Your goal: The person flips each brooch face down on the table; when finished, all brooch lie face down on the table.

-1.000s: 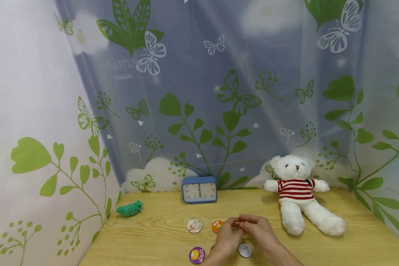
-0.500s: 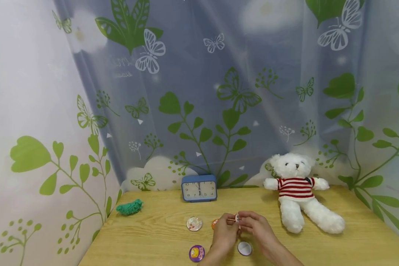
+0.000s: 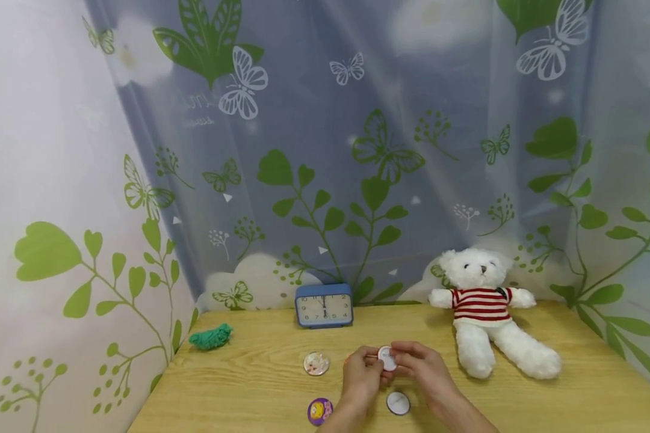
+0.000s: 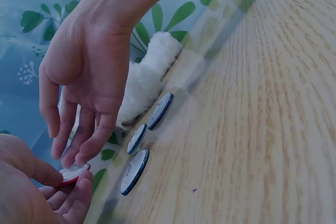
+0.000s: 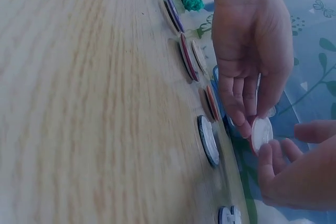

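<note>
A round pin badge [image 3: 387,359] is held above the table, its white back toward the head camera; a red rim shows in the left wrist view. My left hand [image 3: 362,379] pinches it between thumb and fingers. With its fingertips my right hand [image 3: 427,373] touches the badge's other edge, and in the right wrist view its thumb stands away from it. Below the hands another badge [image 3: 398,403] lies white back up. A purple badge [image 3: 320,411] with a yellow cartoon and a pale picture badge [image 3: 316,364] lie to the left. An orange badge is mostly hidden behind my left hand.
At the back of the wooden table [image 3: 249,385] stands a blue alarm clock [image 3: 324,307]. A white teddy bear [image 3: 482,313] in a striped sweater sits at the right, and a green yarn bundle [image 3: 211,337] lies at the left. A printed curtain [image 3: 314,150] hangs behind.
The badge between my hands has turned from nearly edge-on to showing its white back. My hands stay in about the same place, with the fingers shifted a little; the other badges have not moved.
</note>
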A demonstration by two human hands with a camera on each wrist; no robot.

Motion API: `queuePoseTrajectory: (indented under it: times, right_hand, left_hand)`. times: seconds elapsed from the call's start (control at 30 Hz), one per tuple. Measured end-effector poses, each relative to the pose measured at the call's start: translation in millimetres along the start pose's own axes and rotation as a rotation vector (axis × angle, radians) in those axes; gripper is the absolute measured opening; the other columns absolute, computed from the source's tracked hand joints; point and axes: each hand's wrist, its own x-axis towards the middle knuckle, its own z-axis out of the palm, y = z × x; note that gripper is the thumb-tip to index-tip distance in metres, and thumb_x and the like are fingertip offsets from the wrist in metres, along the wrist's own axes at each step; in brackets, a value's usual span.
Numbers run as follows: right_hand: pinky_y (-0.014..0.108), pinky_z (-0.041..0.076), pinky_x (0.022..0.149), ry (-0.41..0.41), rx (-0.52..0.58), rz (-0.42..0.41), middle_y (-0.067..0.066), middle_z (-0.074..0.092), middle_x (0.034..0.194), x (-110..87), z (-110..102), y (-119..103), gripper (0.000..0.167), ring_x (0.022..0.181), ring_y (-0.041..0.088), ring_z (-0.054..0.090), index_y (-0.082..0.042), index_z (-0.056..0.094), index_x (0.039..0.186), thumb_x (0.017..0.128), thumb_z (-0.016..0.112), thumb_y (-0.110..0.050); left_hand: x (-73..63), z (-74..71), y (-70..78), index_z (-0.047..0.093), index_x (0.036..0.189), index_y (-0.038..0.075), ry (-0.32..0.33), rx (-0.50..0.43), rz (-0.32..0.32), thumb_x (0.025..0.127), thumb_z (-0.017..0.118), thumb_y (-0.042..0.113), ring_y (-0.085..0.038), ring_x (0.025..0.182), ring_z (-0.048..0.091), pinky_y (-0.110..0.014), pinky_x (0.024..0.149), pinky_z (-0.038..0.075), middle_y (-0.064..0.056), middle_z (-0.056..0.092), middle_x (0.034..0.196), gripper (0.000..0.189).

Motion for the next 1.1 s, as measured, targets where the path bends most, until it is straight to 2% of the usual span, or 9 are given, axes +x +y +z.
queuePoseTrajectory:
  times: [0.23, 0.5, 0.63, 0.8, 1.1]
  right_hand:
    - [0.039, 0.059, 0.085, 0.084, -0.084, -0.011, 0.017, 0.071, 0.111, 3.4, -2, 2, 0.031, 0.094, 0.019, 0.066, 0.012, 0.066, 0.122, 0.092, 0.065, 0.003]
    - [0.032, 0.06, 0.078, 0.058, -0.021, -0.019, 0.017, 0.071, 0.106, 7.3, -2, 9, 0.028, 0.088, 0.02, 0.067, 0.016, 0.066, 0.117, 0.09, 0.061, 0.01]
    - [0.029, 0.059, 0.076, 0.07, -0.041, -0.017, 0.018, 0.07, 0.107, 7.7, -3, 12, 0.029, 0.089, 0.019, 0.066, 0.016, 0.066, 0.117, 0.089, 0.06, 0.011]
    - [0.028, 0.059, 0.075, 0.083, -0.055, -0.023, 0.018, 0.071, 0.105, 8.3, -5, 15, 0.028, 0.089, 0.018, 0.066, 0.016, 0.067, 0.117, 0.089, 0.06, 0.012]
    - [0.026, 0.06, 0.073, 0.102, -0.047, -0.024, 0.014, 0.072, 0.1, 10.0, -7, 19, 0.029, 0.087, 0.018, 0.066, 0.017, 0.068, 0.116, 0.087, 0.062, 0.014]
  left_hand:
    - [-0.2, -1.4, 4.3, 0.069, 0.11, -0.01, -0.006, -0.007, -0.006, 0.092, 0.059, -0.012, -0.017, 0.063, 0.069, -0.035, 0.061, 0.063, -0.01, 0.072, 0.078, 0.021]
    - [0.0, -1.9, 4.9, 0.068, 0.116, -0.011, -0.024, -0.011, -0.023, 0.093, 0.06, -0.011, -0.013, 0.062, 0.068, -0.029, 0.06, 0.061, -0.009, 0.07, 0.08, 0.024]
    - [-0.4, -2.1, 4.4, 0.065, 0.118, -0.011, -0.013, -0.01, -0.019, 0.091, 0.06, -0.012, -0.016, 0.063, 0.07, -0.031, 0.059, 0.061, -0.01, 0.071, 0.08, 0.027]
    - [0.3, -1.6, 3.1, 0.065, 0.112, -0.009, -0.002, -0.022, -0.029, 0.09, 0.062, -0.013, -0.015, 0.064, 0.069, -0.03, 0.061, 0.061, -0.01, 0.072, 0.082, 0.022]
    - [1.4, -0.6, -2.7, 0.07, 0.107, -0.008, 0.014, 0.044, 0.022, 0.081, 0.068, -0.016, -0.018, 0.078, 0.069, -0.025, 0.065, 0.059, -0.008, 0.071, 0.092, 0.027]
